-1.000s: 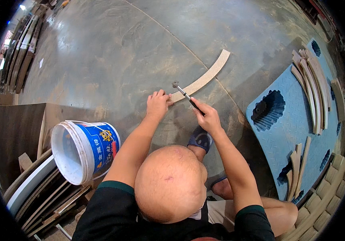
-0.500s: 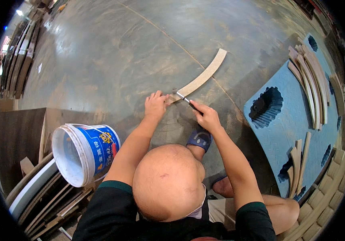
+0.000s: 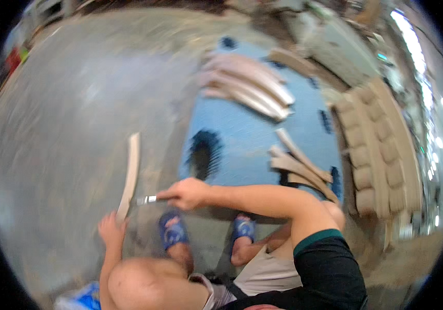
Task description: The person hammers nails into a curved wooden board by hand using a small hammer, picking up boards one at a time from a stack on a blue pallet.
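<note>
A curved, pale wooden strip (image 3: 133,168) stretches away from me, left of my feet. The fingers of my left hand (image 3: 112,229) are closed on its near end. My right hand (image 3: 186,194) grips a dark-handled hand tool (image 3: 149,200) with a silver metal front. Its tip points left and lies close beside the strip's right edge; blur hides whether they touch, and what kind of tool it is.
A blue ribbed-hole board (image 3: 242,147) lies to the right, bearing several curved wooden strips (image 3: 252,85) and a smaller group (image 3: 299,168). Beyond it stands a long tan block-patterned piece (image 3: 376,155). A blue-and-white bucket (image 3: 84,298) shows at the lower left edge.
My view has swung to the right, so the blue board is now central and the bucket mostly out of sight. Both hands keep their holds; the tool stays by the strip's near end.
</note>
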Tool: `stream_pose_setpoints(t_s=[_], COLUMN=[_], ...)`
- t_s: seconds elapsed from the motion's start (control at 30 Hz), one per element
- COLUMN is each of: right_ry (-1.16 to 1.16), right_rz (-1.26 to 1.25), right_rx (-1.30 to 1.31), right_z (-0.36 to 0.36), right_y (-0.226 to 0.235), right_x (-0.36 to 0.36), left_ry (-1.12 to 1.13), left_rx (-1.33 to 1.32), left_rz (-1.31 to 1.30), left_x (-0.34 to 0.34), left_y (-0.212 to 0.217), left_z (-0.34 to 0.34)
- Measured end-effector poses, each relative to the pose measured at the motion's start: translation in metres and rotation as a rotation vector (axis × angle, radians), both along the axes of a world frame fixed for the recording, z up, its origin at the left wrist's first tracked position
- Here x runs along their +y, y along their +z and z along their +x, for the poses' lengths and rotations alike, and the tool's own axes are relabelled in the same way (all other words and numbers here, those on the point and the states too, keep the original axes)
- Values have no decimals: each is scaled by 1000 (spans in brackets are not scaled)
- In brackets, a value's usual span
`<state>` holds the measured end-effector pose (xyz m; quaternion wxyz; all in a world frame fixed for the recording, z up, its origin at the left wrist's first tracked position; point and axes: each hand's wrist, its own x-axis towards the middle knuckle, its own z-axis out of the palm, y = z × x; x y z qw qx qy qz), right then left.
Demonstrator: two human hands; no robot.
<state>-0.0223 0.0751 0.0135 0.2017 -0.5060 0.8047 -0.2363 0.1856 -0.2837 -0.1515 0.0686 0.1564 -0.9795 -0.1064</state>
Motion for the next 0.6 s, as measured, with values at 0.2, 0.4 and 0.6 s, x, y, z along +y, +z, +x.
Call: stream_pose_setpoints(t_s=[0.2, 0.4, 0.6], right_ry=[-120, -375, -635], right_rz=[235, 396, 250], right_rx=[213, 449, 544], right_z=[-18, 12, 76], right_y=[111, 101, 1], right_x=[160, 275, 324], left_ry=[42, 34, 138], left_rx=[-148, 123, 93], left_rz=[49, 546, 960], left_x=[10, -22, 43], left_y=[-15, -26, 117], left_z=[-17, -55, -109])
